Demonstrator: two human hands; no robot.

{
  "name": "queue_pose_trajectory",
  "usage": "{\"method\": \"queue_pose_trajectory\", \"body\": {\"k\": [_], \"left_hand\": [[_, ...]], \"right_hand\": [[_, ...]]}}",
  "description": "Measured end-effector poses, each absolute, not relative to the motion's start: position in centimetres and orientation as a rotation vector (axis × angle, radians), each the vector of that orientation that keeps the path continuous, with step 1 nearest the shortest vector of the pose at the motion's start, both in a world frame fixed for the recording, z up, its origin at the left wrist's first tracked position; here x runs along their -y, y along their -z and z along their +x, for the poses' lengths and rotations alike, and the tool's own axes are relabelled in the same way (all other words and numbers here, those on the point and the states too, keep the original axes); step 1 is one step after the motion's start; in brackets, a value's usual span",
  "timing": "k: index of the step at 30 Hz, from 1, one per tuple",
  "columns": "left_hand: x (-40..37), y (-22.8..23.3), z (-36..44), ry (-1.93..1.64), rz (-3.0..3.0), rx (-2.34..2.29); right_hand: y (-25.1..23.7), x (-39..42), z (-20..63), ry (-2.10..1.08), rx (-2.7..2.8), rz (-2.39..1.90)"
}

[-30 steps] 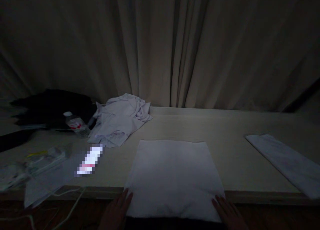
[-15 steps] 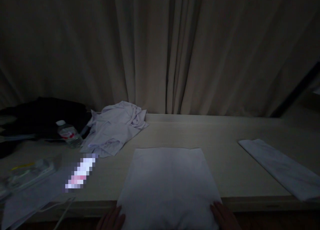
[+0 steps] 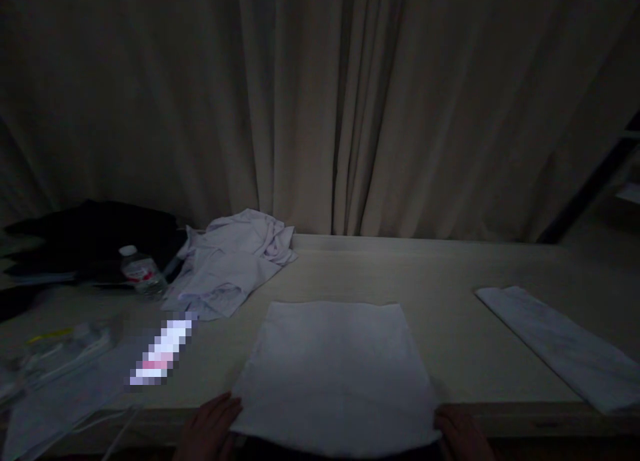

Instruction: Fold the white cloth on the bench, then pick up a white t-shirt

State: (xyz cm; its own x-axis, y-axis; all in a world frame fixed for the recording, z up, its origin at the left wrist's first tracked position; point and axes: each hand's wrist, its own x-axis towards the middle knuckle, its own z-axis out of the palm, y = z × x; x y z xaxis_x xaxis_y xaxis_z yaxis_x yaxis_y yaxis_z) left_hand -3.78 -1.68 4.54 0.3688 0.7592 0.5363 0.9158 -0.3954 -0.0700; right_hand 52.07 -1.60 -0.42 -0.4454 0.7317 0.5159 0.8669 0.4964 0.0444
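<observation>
A flat white cloth (image 3: 335, 374) lies squared on the pale table (image 3: 450, 274), its near edge hanging over the table's front. My left hand (image 3: 210, 427) is at the cloth's near left corner and my right hand (image 3: 463, 434) at its near right corner. Both hands touch the corners; the dim light hides whether the fingers pinch the fabric. A crumpled white garment (image 3: 233, 267) lies behind and to the left of the cloth.
A folded white cloth (image 3: 560, 344) lies at the right. At the left are a plastic water bottle (image 3: 140, 271), a dark bundle (image 3: 90, 237), a blurred bright strip (image 3: 160, 354), clear packaging (image 3: 60, 351) and a cable. Curtains hang behind the table.
The view has tilted up slightly, so the table sits lower in the picture. My hands have stayed at the cloth's near corners, shifted a little outward and under its edge.
</observation>
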Motion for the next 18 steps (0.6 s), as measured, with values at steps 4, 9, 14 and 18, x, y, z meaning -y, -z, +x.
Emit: {"method": "queue_pose_trajectory", "body": {"k": [4,9,14,18], "left_hand": [[-0.9,-6.6,-3.3,0.895,-2.159,1.568],[-3.4,-12.4,-1.4,1.133,-2.059,1.905],[-4.5,-19.9,0.4,1.315,-1.884,2.313],[-4.5,-24.5,1.0,1.391,-1.597,2.499]], "right_hand": [[-5.0,-0.4,50.7,0.254,2.127,-1.521],[-10.5,-4.0,50.4,0.044,1.934,-1.596],[-16.3,-6.2,50.4,-0.127,1.763,-1.653],[-21.6,-6.8,49.9,-0.027,1.569,-1.649]]}}
